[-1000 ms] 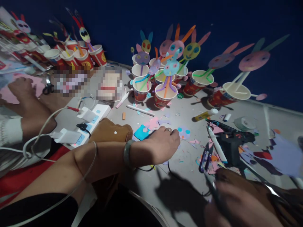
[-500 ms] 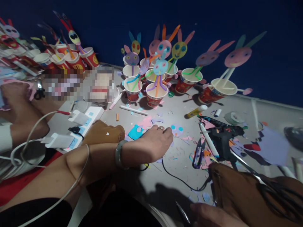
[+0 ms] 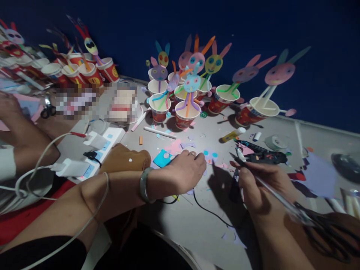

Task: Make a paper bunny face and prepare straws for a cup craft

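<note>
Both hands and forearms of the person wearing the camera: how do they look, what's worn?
The left hand is ungloved, with a ring and a grey-green wrist bangle; a black sleeve shows near the elbow. The right hand is ungloved, with no bangle or sleeve visible.

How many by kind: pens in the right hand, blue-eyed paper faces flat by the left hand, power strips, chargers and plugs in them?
Pen in right hand: 1
Paper face by left hand: 1
Power strip: 1
White chargers: 2
Black plug: 1
Total: 6
</note>
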The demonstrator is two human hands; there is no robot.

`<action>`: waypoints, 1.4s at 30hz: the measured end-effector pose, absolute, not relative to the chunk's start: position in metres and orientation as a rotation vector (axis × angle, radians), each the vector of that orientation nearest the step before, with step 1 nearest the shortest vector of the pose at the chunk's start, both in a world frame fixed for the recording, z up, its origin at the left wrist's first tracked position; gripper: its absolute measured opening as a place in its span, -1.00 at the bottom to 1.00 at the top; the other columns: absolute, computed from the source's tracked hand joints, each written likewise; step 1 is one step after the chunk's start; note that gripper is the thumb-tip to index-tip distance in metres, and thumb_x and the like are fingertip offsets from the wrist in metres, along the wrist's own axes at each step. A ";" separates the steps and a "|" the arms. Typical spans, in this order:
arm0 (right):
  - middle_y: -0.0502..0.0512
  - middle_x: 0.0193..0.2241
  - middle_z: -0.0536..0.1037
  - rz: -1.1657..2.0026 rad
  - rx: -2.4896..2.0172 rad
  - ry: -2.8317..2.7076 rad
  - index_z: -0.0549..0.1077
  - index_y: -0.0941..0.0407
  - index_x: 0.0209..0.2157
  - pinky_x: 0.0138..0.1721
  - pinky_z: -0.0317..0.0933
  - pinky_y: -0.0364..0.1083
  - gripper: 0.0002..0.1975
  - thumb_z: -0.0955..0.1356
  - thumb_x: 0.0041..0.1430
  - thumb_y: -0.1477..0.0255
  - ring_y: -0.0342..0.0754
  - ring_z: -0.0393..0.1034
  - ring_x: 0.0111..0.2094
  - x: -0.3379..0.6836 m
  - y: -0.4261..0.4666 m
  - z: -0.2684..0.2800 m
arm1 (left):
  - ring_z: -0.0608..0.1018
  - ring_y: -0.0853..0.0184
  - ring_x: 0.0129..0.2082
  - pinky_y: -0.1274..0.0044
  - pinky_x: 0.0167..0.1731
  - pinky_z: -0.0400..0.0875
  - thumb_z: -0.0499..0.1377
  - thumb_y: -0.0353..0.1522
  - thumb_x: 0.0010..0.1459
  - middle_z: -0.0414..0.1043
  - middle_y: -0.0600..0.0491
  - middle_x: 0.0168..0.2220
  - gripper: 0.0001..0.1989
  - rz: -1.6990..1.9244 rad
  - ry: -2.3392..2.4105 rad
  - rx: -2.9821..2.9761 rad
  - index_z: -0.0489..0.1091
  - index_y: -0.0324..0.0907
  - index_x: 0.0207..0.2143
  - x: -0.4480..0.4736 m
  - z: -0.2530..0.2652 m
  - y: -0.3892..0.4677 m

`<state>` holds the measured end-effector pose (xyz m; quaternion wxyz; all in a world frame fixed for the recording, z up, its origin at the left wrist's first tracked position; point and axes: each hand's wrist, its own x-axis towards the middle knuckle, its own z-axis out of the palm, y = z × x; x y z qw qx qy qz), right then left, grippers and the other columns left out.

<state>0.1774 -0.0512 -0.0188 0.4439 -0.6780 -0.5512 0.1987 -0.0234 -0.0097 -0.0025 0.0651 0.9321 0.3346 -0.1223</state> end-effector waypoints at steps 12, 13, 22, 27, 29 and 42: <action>-0.08 -0.64 0.44 0.556 -1.769 -1.244 0.38 0.06 -0.41 -0.62 0.21 -0.10 -0.86 0.40 0.05 0.32 -0.08 0.34 -0.65 0.172 -0.026 -0.050 | 0.49 0.15 0.01 0.35 -0.09 0.32 -0.05 -0.49 0.31 0.21 -0.26 0.33 -0.49 -0.337 1.016 2.794 0.25 -0.33 0.29 -0.023 -0.003 -0.009; -0.08 -0.65 0.43 0.563 -1.762 -1.251 0.38 0.05 -0.41 -0.61 0.22 -0.09 -0.87 0.40 0.04 0.33 -0.06 0.35 -0.65 0.171 -0.026 -0.049 | 0.49 0.15 0.01 0.36 -0.08 0.32 -0.05 -0.48 0.31 0.21 -0.26 0.33 -0.49 -0.341 1.014 2.797 0.26 -0.33 0.29 -0.023 -0.003 -0.009; -0.08 -0.65 0.43 0.568 -1.752 -1.312 0.36 0.03 -0.43 -0.57 0.22 -0.08 -0.88 0.39 0.05 0.33 -0.04 0.38 -0.61 0.169 -0.028 -0.047 | 0.48 0.15 -0.02 0.37 -0.12 0.29 -0.03 -0.47 0.31 0.28 -0.26 0.27 -0.52 -0.351 1.005 2.810 0.29 -0.33 0.25 -0.024 -0.002 -0.009; -0.07 -0.63 0.44 0.566 -1.732 -1.319 0.37 0.04 -0.43 -0.56 0.23 -0.08 -0.87 0.39 0.05 0.33 -0.06 0.37 -0.61 0.172 -0.028 -0.052 | 0.48 0.16 -0.02 0.37 -0.12 0.27 -0.03 -0.49 0.31 0.30 -0.25 0.24 -0.52 -0.407 1.013 2.773 0.28 -0.32 0.26 -0.023 0.005 -0.009; -0.06 -0.62 0.45 0.565 -1.746 -1.326 0.38 0.04 -0.42 -0.56 0.22 -0.08 -0.89 0.39 0.06 0.34 -0.06 0.37 -0.61 0.172 -0.028 -0.052 | 0.48 0.17 -0.02 0.37 -0.11 0.28 -0.04 -0.49 0.31 0.30 -0.24 0.25 -0.51 -0.412 1.010 2.766 0.28 -0.33 0.26 -0.022 0.005 -0.009; -0.02 -0.59 0.48 0.542 -1.749 -1.368 0.40 0.06 -0.41 -0.55 0.21 -0.09 -0.88 0.39 0.08 0.31 -0.04 0.41 -0.54 0.171 -0.028 -0.052 | 0.46 0.16 0.01 0.38 -0.12 0.27 -0.04 -0.47 0.32 0.30 -0.24 0.24 -0.52 -0.398 1.006 2.780 0.28 -0.32 0.26 -0.023 0.005 -0.009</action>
